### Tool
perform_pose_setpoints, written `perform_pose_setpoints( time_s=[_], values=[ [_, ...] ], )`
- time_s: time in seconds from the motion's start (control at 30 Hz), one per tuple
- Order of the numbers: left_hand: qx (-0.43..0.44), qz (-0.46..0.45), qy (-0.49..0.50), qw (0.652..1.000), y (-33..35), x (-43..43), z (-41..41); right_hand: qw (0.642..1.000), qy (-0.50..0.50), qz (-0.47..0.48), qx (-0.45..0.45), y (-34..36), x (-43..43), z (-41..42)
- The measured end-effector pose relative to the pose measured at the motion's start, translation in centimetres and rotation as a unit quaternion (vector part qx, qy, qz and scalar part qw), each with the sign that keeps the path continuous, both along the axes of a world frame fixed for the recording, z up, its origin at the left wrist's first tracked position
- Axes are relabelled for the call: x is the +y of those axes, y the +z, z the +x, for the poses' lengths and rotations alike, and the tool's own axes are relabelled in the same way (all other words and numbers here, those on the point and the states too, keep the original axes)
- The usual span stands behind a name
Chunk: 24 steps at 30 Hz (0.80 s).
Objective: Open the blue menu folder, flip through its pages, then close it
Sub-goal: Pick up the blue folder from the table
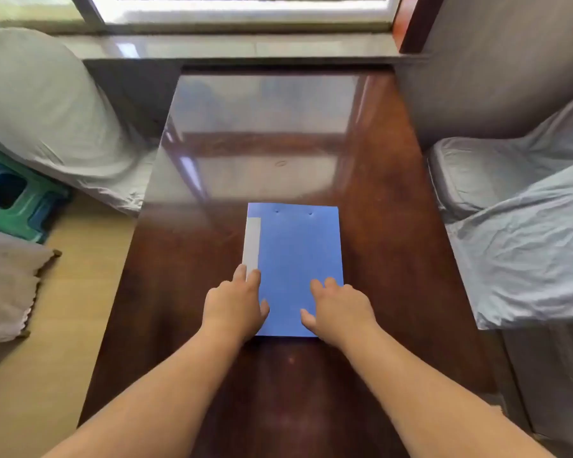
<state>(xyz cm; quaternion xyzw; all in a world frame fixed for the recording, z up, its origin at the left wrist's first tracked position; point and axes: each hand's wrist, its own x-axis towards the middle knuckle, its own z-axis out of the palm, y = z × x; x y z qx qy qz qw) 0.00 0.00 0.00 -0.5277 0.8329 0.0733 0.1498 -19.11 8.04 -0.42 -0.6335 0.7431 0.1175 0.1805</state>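
The blue menu folder (296,249) lies closed and flat on the dark glossy wooden table (377,226), with a pale grey label strip along its left spine edge. My left hand (234,304) rests on the folder's near left corner, fingers spread over the spine. My right hand (339,307) lies on the near right corner, fingers apart, reaching the right edge. Neither hand grips anything that I can see.
Seats draped in grey cloth flank the table on the left (40,110) and on the right (523,233). A green and blue plastic stool (10,196) sits on the floor at the left. A window sill (239,47) runs beyond the table's far end.
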Motion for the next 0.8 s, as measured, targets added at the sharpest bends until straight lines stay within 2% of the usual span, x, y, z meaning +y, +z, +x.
perform_pose_setpoints(
  time_s=[0.1, 0.2, 0.3, 0.37, 0.43, 0.53, 0.63, 0.7, 0.73, 0.8],
  values=[
    [0.024, 0.042, 0.051, 0.997, -1.5, -0.1, -0.4, 1.000, -0.017, 0.015, -0.006, -1.2, -0.2, 0.0],
    [0.108, 0.093, 0.128, 0.982, -2.5, 0.3, -0.8, 0.999, -0.028, 0.039, -0.024, -1.9, 0.3, 0.4],
    [0.163, 0.102, 0.254, 0.948, -2.6, -0.3, -1.0, 0.999, -0.029, 0.035, -0.023, -2.2, 0.2, 0.3],
    [0.160, 0.138, 0.322, 0.923, -2.5, -0.9, -1.1, 0.999, -0.031, 0.037, -0.024, -2.2, 0.1, 0.3],
    [0.175, 0.172, 0.338, 0.909, -2.4, -1.3, -1.2, 0.999, -0.034, 0.035, -0.025, -2.2, 0.2, 0.1],
    [0.265, 0.180, 0.349, 0.881, -1.9, -1.5, -1.6, 0.997, -0.059, 0.027, -0.038, -1.9, 0.6, -0.3],
    [0.365, 0.169, 0.339, 0.850, -0.9, -1.6, -1.6, 0.981, -0.161, 0.016, -0.104, -1.2, 0.7, -1.3],
    [0.425, 0.158, 0.327, 0.829, 0.5, -1.9, -1.5, 0.939, -0.285, 0.001, -0.191, -0.1, 0.4, -2.7],
    [0.451, 0.154, 0.321, 0.818, 1.4, -2.1, -1.5, 0.899, -0.355, -0.008, -0.256, 0.8, 0.2, -3.4],
    [0.495, 0.144, 0.314, 0.798, 3.5, -2.7, -1.4, 0.779, -0.465, -0.023, -0.421, 3.0, -0.2, -4.6]
  ],
)
